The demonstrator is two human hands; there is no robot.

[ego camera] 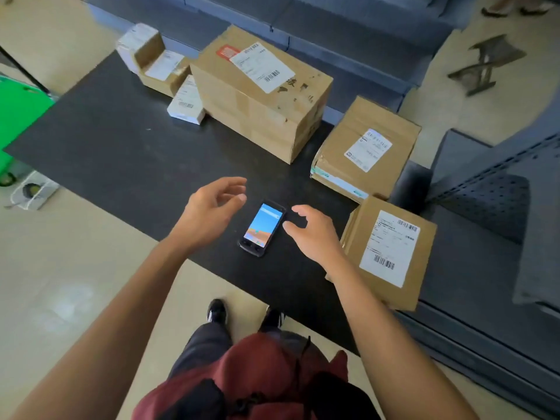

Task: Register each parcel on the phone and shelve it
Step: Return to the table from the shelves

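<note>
A black phone (262,228) with a lit blue screen lies flat on the black mat (121,153). My left hand (212,207) hovers just left of it, fingers loosely curved, holding nothing. My right hand (315,234) hovers just right of the phone, fingers relaxed, empty. A brown parcel (391,253) with a white barcode label sits right beside my right wrist. Another labelled parcel (366,150) lies behind it. A large cardboard box (260,95) stands at the mat's far side, with small white and brown parcels (160,65) to its left.
Grey-blue shelving (348,28) runs along the back and the right side (485,268). A green object (18,116) sits at the left edge. A small stool (485,65) stands at the far right. My feet (242,313) stand at the mat's near edge.
</note>
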